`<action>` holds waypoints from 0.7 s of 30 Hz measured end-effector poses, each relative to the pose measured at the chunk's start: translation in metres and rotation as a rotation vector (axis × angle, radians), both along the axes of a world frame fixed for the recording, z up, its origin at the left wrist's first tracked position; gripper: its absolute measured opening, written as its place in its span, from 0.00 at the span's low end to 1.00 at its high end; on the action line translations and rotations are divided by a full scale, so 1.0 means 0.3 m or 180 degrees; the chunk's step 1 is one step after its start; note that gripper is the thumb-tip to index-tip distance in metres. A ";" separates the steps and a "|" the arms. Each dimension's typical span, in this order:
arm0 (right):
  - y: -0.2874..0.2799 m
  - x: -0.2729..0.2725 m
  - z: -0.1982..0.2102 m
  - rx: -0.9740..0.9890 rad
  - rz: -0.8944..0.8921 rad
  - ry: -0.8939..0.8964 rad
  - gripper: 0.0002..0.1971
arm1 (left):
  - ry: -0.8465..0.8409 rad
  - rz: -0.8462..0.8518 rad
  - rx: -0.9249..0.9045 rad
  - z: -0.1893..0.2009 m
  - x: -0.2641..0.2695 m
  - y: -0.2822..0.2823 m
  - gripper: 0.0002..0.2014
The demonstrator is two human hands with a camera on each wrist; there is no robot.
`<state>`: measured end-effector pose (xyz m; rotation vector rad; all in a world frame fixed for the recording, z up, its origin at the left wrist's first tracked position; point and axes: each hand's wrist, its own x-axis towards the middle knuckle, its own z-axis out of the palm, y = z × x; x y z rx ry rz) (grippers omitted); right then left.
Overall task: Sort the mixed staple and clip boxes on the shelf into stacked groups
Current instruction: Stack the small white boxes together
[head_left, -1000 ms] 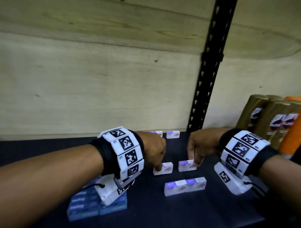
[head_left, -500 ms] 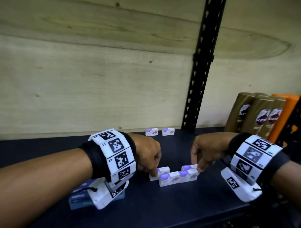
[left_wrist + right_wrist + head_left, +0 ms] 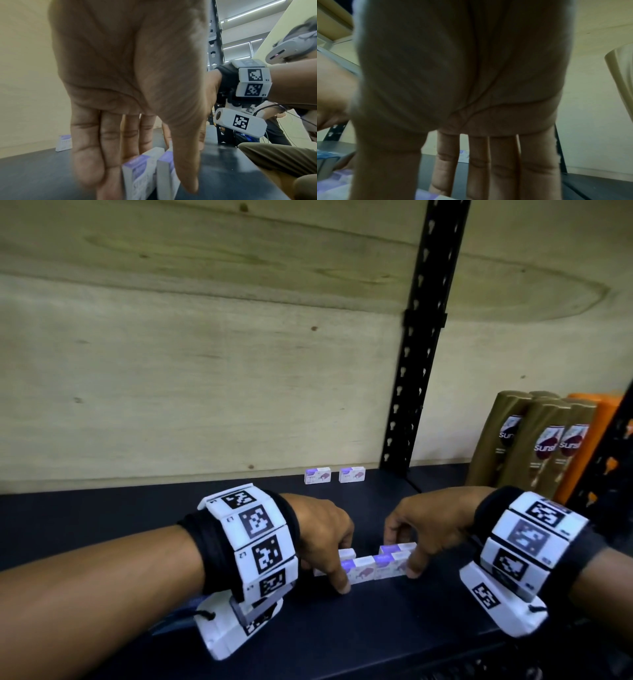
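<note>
Small white-and-purple boxes (image 3: 363, 571) stand on edge in two rows, one close behind the other, on the dark shelf (image 3: 102, 525). My left hand (image 3: 342, 568) pinches the left end, fingers behind the back box (image 3: 346, 553) and thumb in front. In the left wrist view the left hand (image 3: 150, 182) straddles two upright boxes (image 3: 142, 174). My right hand (image 3: 400, 558) pinches the right end, thumb on the front box (image 3: 390, 566), fingers behind the rear box (image 3: 399, 548). Two more such boxes (image 3: 317, 475) stand by the back wall.
Blue boxes (image 3: 174, 619) lie mostly hidden under my left wrist. Gold shampoo bottles (image 3: 534, 446) and an orange container (image 3: 589, 440) stand at the right. A black slotted upright (image 3: 421, 337) rises behind the boxes against the plywood wall. The shelf's front edge is near.
Both hands have slid the two rear boxes forward against the front pair. My thumbs have come round to the front, so each hand now pinches both rows.
</note>
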<state>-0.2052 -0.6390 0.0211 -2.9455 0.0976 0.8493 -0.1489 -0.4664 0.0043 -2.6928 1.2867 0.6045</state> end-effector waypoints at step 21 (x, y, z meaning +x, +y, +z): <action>0.053 0.003 -0.019 -0.0239 0.0335 -0.0143 0.18 | -0.0233 -0.0229 -0.0263 -0.016 -0.018 -0.041 0.17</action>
